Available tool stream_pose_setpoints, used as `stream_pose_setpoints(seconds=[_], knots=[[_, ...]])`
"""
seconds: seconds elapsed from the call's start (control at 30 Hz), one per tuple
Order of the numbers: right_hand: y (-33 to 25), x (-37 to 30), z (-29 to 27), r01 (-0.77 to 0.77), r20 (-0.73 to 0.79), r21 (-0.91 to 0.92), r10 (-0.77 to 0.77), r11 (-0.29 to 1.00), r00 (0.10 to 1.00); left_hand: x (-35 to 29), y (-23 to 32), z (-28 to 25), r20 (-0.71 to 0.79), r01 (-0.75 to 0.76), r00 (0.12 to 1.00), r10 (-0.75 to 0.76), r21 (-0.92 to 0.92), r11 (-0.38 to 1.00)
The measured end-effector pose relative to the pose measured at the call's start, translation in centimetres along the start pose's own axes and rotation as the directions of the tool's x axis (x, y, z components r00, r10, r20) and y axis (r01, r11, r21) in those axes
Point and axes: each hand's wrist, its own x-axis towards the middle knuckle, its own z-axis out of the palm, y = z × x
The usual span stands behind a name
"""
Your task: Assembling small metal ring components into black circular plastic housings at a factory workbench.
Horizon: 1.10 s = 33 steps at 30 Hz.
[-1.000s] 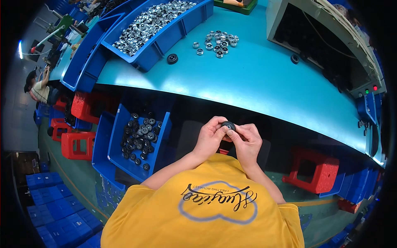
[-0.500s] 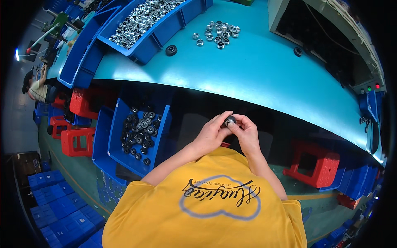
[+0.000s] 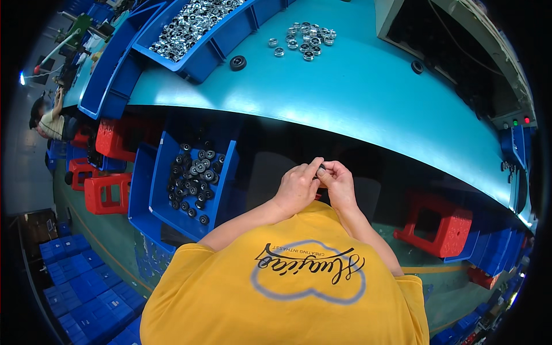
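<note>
Close in front of my chest, my left hand [image 3: 298, 187] and my right hand [image 3: 338, 187] meet, fingers closed around a small black wheel [image 3: 321, 167]. Most of the wheel is hidden behind the fingertips, and the right thumb presses against it. To the left of my hands and below the table edge, a blue bin [image 3: 228, 172] contains several black wheels with grey hubs [image 3: 195, 172]. Loose silver hubs [image 3: 315, 41] lie in a cluster on the turquoise table [image 3: 322, 92]. Single black wheels rest there too, one at the left [image 3: 237, 63], another at the right [image 3: 417, 67].
A long blue bin [image 3: 238, 41] full of silver hubs stands at the table's far left. At right is a grey machine housing [image 3: 397, 26] with a dark opening and indicator lights. Red stools [image 3: 443, 230] flank me. Another person [image 3: 52, 121] sits far left.
Both hands stay together, with small finger shifts. The wheel, showing its silver hub half a second ago, is now more covered by the fingers. The view has shifted slightly.
</note>
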Motion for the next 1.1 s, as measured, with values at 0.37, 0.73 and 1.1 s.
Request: stream_pose_setpoints(seconds=[0.37,0.73,1.1], knots=[[0.1,0.0,0.1,-0.053,0.035,0.137,0.048,0.989,0.998,0.2,-0.1,0.6,-0.023,0.122,0.991,-0.129,-0.208,0.971],[-0.2,0.3,-0.1,-0.115,0.110,0.282,0.088,0.952,0.990,0.9,0.0,0.3,0.167,0.421,0.906,-0.388,-0.427,0.800],[0.7,0.1,-0.3,-0.005,0.055,0.126,-0.002,0.992,0.998,-0.3,-1.4,0.9,0.083,0.273,0.962,-0.261,-0.396,0.877]])
